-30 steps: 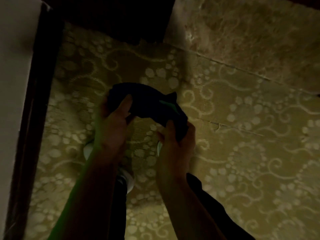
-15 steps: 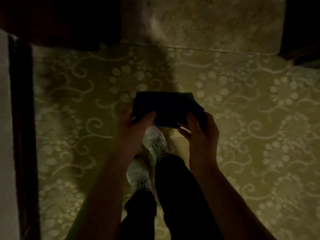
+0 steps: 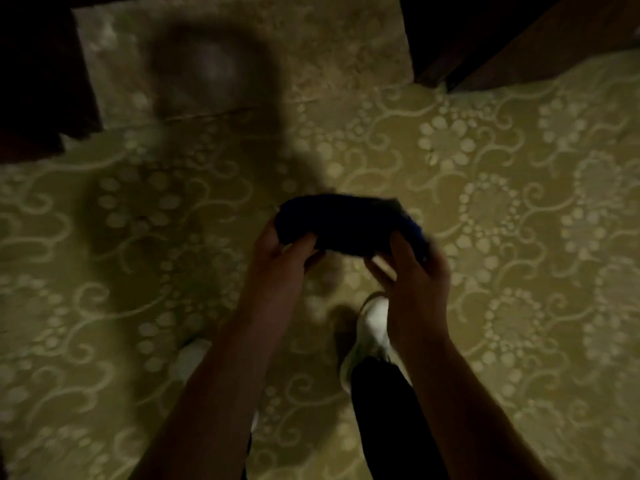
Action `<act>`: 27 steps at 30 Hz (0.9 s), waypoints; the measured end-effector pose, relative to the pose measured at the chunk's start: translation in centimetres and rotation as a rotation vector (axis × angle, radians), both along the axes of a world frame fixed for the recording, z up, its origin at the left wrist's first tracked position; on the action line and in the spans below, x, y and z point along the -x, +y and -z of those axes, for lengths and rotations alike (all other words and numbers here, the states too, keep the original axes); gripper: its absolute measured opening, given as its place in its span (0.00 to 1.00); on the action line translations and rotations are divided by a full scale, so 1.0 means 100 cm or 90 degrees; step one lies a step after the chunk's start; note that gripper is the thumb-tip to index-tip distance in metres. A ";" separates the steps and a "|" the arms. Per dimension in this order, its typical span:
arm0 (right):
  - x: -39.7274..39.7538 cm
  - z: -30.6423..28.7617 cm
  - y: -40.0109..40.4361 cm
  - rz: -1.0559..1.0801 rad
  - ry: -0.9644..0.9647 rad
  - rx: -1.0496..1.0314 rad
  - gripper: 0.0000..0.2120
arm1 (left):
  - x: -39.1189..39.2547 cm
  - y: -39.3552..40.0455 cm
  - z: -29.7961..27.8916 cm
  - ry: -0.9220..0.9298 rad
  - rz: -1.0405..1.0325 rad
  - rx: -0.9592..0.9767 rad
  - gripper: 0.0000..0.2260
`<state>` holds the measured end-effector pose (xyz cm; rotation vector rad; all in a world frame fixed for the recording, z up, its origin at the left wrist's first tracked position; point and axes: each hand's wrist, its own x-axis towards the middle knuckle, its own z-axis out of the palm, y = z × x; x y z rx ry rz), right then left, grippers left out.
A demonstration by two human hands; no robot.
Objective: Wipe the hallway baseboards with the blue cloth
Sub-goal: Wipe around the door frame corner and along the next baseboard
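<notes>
blue cloth [image 3: 349,225]: bunched, held above the patterned floor [image 3: 519,202] | left hand [image 3: 280,258]: fingers pinching its left end | right hand [image 3: 412,271]: fingers gripping its right end | white shoe [image 3: 372,327] below right hand; view dim, blurred

The cloth [image 3: 346,225] is dim and motion-blurred, its folds unreadable. Behind it the fingers [image 3: 429,251] of both hands are hidden. The left shoe [image 3: 192,358] is mostly covered by the forearm; the dark top corners show nothing.
</notes>
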<state>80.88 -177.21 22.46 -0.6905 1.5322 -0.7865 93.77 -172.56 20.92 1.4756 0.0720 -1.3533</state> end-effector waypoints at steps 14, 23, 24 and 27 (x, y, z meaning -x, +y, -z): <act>0.175 -0.017 -0.130 0.016 -0.019 -0.036 0.06 | 0.151 -0.144 -0.022 -0.078 0.038 -0.061 0.13; 0.183 0.022 -0.227 0.047 -0.008 -0.090 0.08 | 0.167 -0.245 0.031 -0.026 0.036 -0.083 0.20; 0.183 0.026 -0.240 0.029 -0.014 -0.104 0.07 | 0.165 -0.256 0.037 -0.028 0.036 -0.082 0.19; 0.189 0.038 -0.279 -0.049 -0.012 -0.112 0.07 | 0.163 -0.287 0.057 -0.058 0.032 -0.094 0.16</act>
